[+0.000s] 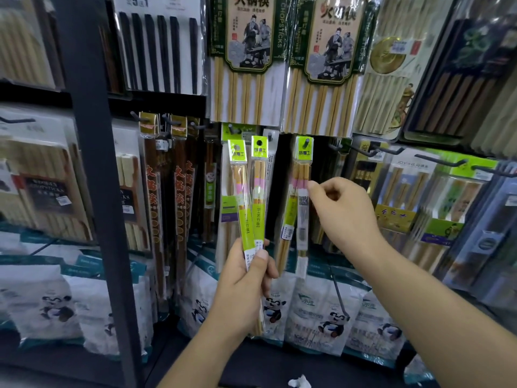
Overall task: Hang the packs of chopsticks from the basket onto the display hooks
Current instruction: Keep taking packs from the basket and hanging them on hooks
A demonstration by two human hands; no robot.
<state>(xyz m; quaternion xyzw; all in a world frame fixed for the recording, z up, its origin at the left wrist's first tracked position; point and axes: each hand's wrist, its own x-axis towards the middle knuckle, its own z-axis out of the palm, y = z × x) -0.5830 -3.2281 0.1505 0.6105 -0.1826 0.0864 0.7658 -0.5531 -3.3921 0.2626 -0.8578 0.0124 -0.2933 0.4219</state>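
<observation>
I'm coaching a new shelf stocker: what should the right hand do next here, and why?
Probably release the hung pack and take one of the two packs from the left hand. The right hand pinches a pack whose header hole already seems to sit on its hook, while the left hand's grip holds two more, unhung.

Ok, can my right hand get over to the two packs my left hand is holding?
Probably yes. The two packs stand fanned above the left hand, tops free, and nothing lies between them and the right hand, though it seems to pinch the hanging pack.
</observation>
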